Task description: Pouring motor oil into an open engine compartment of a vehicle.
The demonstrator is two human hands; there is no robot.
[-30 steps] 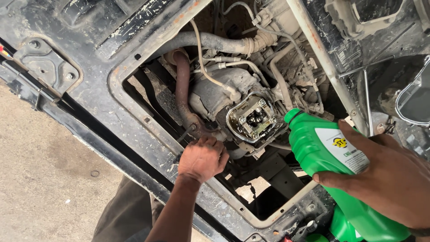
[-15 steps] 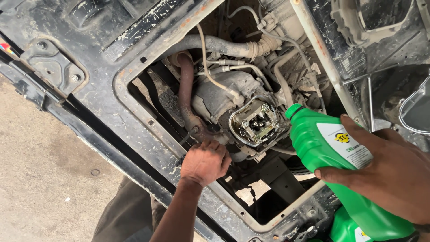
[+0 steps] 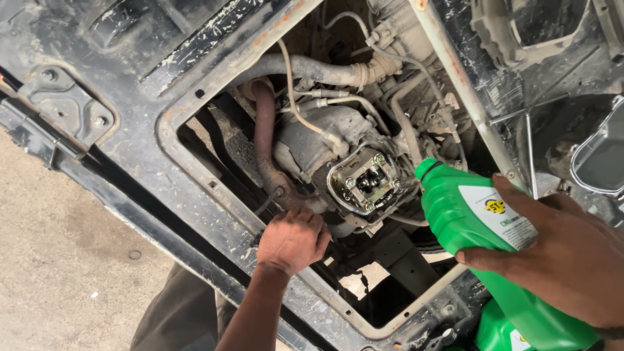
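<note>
At 4 o'clock in the head view, right hand (image 3: pixel 572 260) is wrapped tight round a green plastic bottle (image 3: pixel 474 227), fingers over the white label, thumb side hidden behind. Bottle sits just right of the open engine bay, its neck close beside the exposed metal housing (image 3: pixel 365 181) with its cover off and bolts showing, not touching it as far as I can tell. Long axis runs from 5 o'clock up to 11 o'clock; mouth end points to 11, toward the housing, base is low and off toward frame corner. Bottle tilted, not yet tipped past level. Can't tell if a cap is on, top end reads as plain green. Left hand (image 3: pixel 294 239) at 6 o'clock of the housing, curled and pressed on the lower edge of the bay opening (image 3: pixel 195 162) near the reddish hose (image 3: pixel 263 140); whether it grips anything underneath is hidden, so can't tell. My read: step in hand is lining the bottle mouth up with the open housing. Next move looks to call for a short shift toward 10 o'clock and more tilt, with steady control so the stream lands inside rather than on wiring and hoses around it. A second green container (image 3: pixel 497 331) sits at the bottom edge below the bottle.
</note>
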